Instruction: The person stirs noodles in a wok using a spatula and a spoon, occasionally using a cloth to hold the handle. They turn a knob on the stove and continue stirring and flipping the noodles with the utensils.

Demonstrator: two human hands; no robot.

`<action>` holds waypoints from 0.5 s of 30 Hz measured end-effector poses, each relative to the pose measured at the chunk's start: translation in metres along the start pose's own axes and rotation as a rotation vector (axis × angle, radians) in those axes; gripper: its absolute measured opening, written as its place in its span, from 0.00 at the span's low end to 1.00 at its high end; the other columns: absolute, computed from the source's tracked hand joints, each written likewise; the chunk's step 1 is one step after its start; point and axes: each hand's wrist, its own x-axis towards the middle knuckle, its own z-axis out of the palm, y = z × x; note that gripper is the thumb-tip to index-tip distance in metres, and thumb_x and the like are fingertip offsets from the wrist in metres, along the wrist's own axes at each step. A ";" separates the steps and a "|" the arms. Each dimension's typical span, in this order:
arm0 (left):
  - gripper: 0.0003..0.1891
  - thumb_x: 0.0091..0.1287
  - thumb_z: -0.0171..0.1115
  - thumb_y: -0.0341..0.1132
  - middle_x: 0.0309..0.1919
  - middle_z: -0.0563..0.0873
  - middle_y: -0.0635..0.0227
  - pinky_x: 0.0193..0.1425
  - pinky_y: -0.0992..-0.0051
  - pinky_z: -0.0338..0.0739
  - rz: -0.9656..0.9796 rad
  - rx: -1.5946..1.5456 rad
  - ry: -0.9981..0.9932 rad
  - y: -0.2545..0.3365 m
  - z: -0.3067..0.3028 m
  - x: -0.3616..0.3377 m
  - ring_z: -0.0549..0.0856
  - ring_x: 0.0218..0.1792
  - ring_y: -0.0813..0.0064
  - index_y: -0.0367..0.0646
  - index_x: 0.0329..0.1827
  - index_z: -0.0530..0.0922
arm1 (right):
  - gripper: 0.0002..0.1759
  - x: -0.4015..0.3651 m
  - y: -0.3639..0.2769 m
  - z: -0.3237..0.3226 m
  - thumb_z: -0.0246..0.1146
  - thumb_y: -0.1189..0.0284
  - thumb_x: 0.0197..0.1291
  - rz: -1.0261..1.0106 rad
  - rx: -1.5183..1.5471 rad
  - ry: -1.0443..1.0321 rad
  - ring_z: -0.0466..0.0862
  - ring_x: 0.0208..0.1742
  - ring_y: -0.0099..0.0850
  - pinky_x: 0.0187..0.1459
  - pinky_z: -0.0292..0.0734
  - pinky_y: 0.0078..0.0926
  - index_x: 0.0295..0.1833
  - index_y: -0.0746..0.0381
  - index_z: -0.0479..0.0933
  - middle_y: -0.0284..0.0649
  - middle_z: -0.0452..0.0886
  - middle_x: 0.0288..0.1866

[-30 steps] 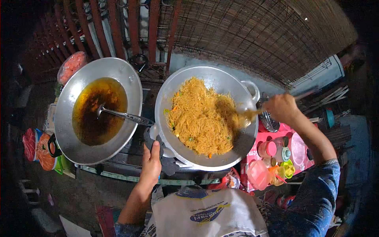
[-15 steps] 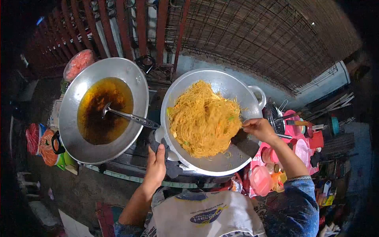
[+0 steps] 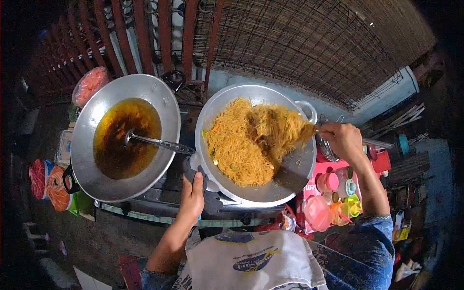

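Observation:
A large silver wok (image 3: 299,181) holds a heap of yellow-brown noodles (image 3: 234,145). My right hand (image 3: 342,139) is closed round the handle of a utensil at the wok's right rim; its head is hidden under a raised, blurred clump of noodles. At the wok's lower left, my left hand (image 3: 193,193) grips a dark cloth (image 3: 212,203) against the rim and handle, fingers and thumb round it. On the left, a second wok (image 3: 84,164) contains dark golden oil, with a metal ladle (image 3: 162,144) resting in it, its handle over the right rim.
A pink-covered table with jars (image 3: 327,182) and a pink container (image 3: 317,212) stands at the right. Plastic bags (image 3: 58,188) lie at the far left, and a tub of pink food (image 3: 91,86) sits behind the oil wok. Red bars and wire mesh rise behind.
My right hand has moved up and to the right, lifting a clump of noodles toward the wok's right side. My left hand stays at the rim. The view has shifted slightly.

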 end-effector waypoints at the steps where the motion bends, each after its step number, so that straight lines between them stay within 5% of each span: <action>1: 0.37 0.68 0.44 0.51 0.66 0.58 0.46 0.70 0.70 0.47 -0.003 0.000 -0.002 -0.003 0.000 0.001 0.56 0.68 0.59 0.26 0.66 0.48 | 0.08 -0.001 -0.004 -0.003 0.60 0.63 0.51 0.002 -0.001 -0.003 0.82 0.29 0.41 0.30 0.76 0.38 0.36 0.49 0.82 0.44 0.81 0.27; 3: 0.36 0.68 0.44 0.50 0.65 0.59 0.46 0.70 0.70 0.48 -0.012 0.166 0.021 -0.006 0.000 0.005 0.57 0.67 0.59 0.26 0.66 0.49 | 0.08 0.001 -0.010 -0.008 0.58 0.66 0.51 -0.142 -0.114 0.138 0.82 0.27 0.40 0.27 0.76 0.37 0.35 0.49 0.82 0.45 0.80 0.27; 10: 0.30 0.69 0.45 0.46 0.62 0.66 0.51 0.67 0.71 0.54 0.070 -0.005 -0.085 0.015 -0.004 -0.002 0.64 0.63 0.63 0.31 0.65 0.54 | 0.11 0.011 -0.029 -0.012 0.55 0.69 0.49 -0.358 -0.452 0.193 0.81 0.31 0.36 0.31 0.77 0.32 0.38 0.50 0.80 0.39 0.78 0.31; 15: 0.24 0.70 0.46 0.40 0.58 0.70 0.57 0.64 0.72 0.58 0.105 -0.038 -0.087 0.015 -0.003 -0.002 0.68 0.59 0.67 0.35 0.64 0.58 | 0.06 0.012 -0.039 -0.023 0.56 0.68 0.47 -0.576 -0.638 0.386 0.76 0.34 0.29 0.36 0.72 0.27 0.31 0.52 0.76 0.34 0.74 0.29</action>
